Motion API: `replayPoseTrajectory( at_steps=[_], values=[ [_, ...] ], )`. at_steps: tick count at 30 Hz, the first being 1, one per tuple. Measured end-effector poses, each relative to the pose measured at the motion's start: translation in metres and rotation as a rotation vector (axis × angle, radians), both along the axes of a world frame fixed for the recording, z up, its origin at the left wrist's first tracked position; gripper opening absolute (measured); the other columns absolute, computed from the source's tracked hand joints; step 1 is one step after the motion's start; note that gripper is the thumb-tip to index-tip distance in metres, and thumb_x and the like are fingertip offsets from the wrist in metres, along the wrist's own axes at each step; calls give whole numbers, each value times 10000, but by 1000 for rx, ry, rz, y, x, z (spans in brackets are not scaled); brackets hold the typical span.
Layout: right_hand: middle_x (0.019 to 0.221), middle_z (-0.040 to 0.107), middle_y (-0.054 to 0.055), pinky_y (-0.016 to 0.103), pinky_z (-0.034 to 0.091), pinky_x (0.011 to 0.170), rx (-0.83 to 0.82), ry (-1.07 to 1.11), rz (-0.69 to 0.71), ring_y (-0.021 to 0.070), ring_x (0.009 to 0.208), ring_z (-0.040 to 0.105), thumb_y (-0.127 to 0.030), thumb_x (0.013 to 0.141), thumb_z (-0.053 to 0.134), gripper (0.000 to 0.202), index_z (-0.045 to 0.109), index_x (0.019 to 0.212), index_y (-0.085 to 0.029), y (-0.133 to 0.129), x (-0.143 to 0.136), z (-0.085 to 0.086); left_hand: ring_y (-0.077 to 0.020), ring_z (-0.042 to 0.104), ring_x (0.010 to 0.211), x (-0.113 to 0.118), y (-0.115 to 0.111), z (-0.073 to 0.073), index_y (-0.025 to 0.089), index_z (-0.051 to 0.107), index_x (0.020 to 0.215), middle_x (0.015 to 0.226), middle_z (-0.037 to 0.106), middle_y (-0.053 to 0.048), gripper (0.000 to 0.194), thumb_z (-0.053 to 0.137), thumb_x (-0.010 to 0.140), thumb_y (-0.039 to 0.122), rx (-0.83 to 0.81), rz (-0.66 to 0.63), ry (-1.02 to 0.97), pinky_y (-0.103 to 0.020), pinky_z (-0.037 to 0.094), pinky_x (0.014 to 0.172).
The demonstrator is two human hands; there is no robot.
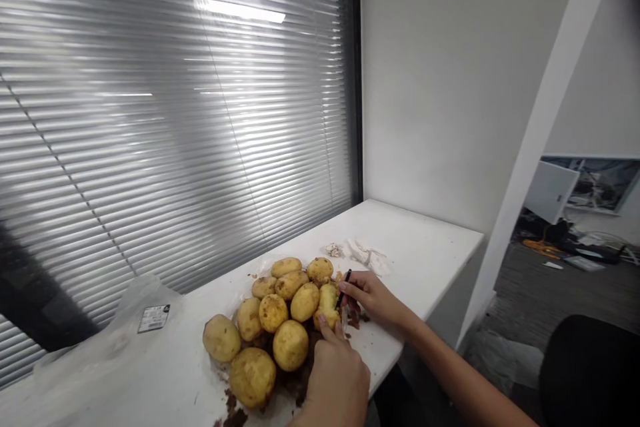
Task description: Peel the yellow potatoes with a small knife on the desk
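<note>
Several yellow-brown potatoes (274,313) lie in a group on the white table (420,240). At the group's right side is a paler, partly peeled potato (328,299). My left hand (338,373) has its fingers on the lower end of that potato, holding it. My right hand (367,295) is closed around a thin black tool (345,285), which touches the potato's right side. The tool's lower end is hidden. Dark peel scraps (235,413) lie below the potatoes and near my right hand.
A clear plastic bag with a label (153,318) lies at the left by the window blinds. Crumpled white tissue (364,253) sits behind the potatoes. The table's edge runs along the right, with a black chair (590,373) beyond it.
</note>
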State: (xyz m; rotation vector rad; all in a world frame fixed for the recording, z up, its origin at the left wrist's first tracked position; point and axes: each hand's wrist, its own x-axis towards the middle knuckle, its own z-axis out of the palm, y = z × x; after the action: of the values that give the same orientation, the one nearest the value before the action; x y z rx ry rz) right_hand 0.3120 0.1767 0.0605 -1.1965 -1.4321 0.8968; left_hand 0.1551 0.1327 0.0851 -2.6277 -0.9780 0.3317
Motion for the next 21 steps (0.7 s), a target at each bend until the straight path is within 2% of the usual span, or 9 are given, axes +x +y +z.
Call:
replayPoseTrajectory(
  at_steps=[5,9,13,17,21],
  values=[
    [575,639,11,213,404,429,27,16,-12,109,452,535,-632,850,575,492,614,694,-167,0,0,2,-470,411,1274,0,-2,7,158,496,1323,1343,451,-252,408,523,936,285,-9,14,67,-433,573,661],
    [536,613,0,211,367,397,16,9,-6,102,413,501,-622,858,574,494,620,688,-160,1,0,2,-454,411,1287,1,-1,8,170,499,1325,1357,430,-259,389,498,947,262,-35,31,90,-416,569,684],
    [586,636,10,220,408,442,22,18,-15,106,452,527,-637,854,562,499,618,711,-163,1,-1,1,-452,399,1298,0,-1,8,158,478,1342,1361,421,-259,405,486,952,265,-35,22,91,-423,568,696],
    [492,567,-23,213,360,371,-18,0,19,103,370,491,-636,865,543,505,603,689,-166,-1,-2,1,-454,413,1290,-1,-1,8,133,464,1352,1366,403,-274,419,466,961,284,-35,32,89,-423,568,694],
    [564,610,-2,209,384,422,20,-16,-24,104,443,516,-618,868,555,487,607,709,-161,-1,-2,2,-455,397,1300,0,-1,7,151,471,1349,1372,405,-256,412,469,961,290,-47,24,100,-436,568,709]
  ],
)
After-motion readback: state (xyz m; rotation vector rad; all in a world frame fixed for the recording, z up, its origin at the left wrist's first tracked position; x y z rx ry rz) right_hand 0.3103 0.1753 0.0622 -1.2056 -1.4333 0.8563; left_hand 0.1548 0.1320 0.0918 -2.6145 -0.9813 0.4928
